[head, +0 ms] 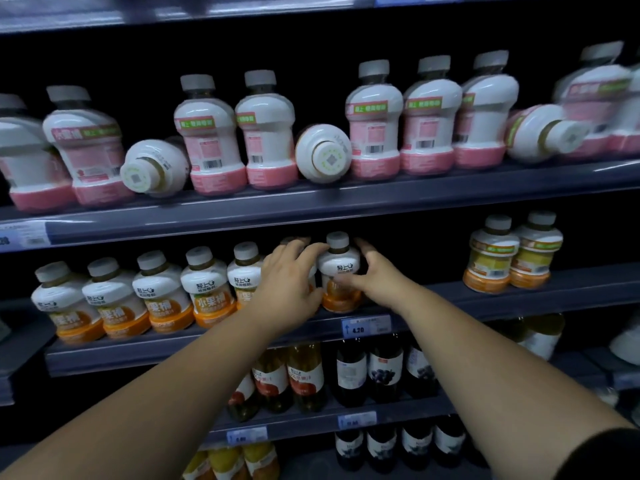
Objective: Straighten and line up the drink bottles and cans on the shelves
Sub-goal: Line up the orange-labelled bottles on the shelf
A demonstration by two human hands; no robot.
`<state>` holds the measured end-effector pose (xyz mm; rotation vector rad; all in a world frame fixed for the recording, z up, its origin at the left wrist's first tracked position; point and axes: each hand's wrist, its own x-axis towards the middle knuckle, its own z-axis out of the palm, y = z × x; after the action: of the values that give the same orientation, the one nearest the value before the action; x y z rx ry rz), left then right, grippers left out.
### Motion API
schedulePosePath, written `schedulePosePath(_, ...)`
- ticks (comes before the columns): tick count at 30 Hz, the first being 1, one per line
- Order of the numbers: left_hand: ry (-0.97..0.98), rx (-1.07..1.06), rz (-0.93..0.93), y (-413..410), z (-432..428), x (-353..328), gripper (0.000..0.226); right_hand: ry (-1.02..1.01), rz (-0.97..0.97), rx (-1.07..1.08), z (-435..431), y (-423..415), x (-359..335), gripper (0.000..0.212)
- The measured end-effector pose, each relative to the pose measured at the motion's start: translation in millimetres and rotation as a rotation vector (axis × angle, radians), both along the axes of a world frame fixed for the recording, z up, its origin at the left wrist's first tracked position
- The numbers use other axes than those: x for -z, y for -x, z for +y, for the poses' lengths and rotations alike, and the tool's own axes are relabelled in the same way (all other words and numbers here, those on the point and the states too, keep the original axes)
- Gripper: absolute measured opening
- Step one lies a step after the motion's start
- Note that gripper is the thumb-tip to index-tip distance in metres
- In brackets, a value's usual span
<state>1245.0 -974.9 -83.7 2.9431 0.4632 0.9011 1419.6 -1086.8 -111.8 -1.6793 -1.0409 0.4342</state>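
On the middle shelf (173, 348) a row of white bottles with orange labels (162, 296) stands upright, labels facing out. My right hand (375, 271) grips the right-most orange bottle (338, 261) of that row, thumb across its front and fingers behind its shoulder. My left hand (289, 277) curls over the neighbouring orange bottle (294, 241), which it hides except for the cap; its index finger touches the neck of the bottle in my right hand. Further right on the shelf, two more orange bottles (512, 258) stand apart, back labels out.
On the upper shelf (311, 206) stand pink-label bottles (374, 123), some turned back side out, and three lie on their sides (156, 168) (323, 154) (540, 133). Below are amber juice bottles (294, 379), dark bottles (384, 368) and a price tag (365, 325).
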Motion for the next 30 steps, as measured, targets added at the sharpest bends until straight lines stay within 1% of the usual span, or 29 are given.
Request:
schedulePosePath(3,-0.06,0.054,-0.034,-34,-27,3,0.064,-0.033,-0.096,0.067,-30,-20,-5,0.1)
schedulePosePath(4,-0.057,0.079,-0.048,-52,-42,5,0.066,-0.055,-0.125,0.102,-47,-33,-5,0.1)
schedulePosePath(5,-0.028,0.109,-0.054,-71,-57,7,0.068,-0.082,-0.143,0.134,-64,-47,-3,0.094)
schedulePosePath(7,0.097,0.178,-0.049,-113,-91,13,0.071,-0.141,-0.179,0.21,-104,-76,-1,0.072)
schedulePosePath(10,0.399,0.249,-0.077,-167,-135,17,0.074,-0.223,-0.182,0.349,-159,-113,-7,0.051)
schedulePosePath(12,0.547,0.251,-0.075,-200,-156,18,0.077,-0.227,-0.168,0.419,-192,-138,-11,0.044)
schedulePosePath(14,0.627,0.24,-0.067,-227,-170,16,0.083,-0.191,-0.188,0.485,-217,-161,-14,0.043)
schedulePosePath(18,0.779,0.242,-0.105,-260,-177,3,0.088,-0.115,-0.218,0.515,-234,-193,-26,0.045)
schedulePosePath(21,0.877,0.265,-0.072,-279,-170,-3,0.079,-0.056,-0.234,0.5,-230,-199,-29,0.045)
schedulePosePath(24,1.013,0.322,-0.03,-292,-162,1,0.078,-0.027,-0.269,0.52,-228,-191,-23,0.047)
schedulePosePath(25,1.024,0.333,-0.024,-295,-160,3,0.074,-0.017,-0.293,0.544,-228,-188,-20,0.05)
schedulePosePath(27,1.051,0.321,-0.055,-299,-156,8,0.058,0.025,-0.326,0.621,-230,-185,-13,0.062)
schedulePosePath(28,1.051,0.301,-0.085,-299,-155,8,0.051,0.051,-0.311,0.654,-232,-186,-10,0.069)
schedulePosePath(30,1.008,0.287,-0.129,-296,-153,8,0.044,0.099,-0.206,0.669,-233,-188,0,0.086)
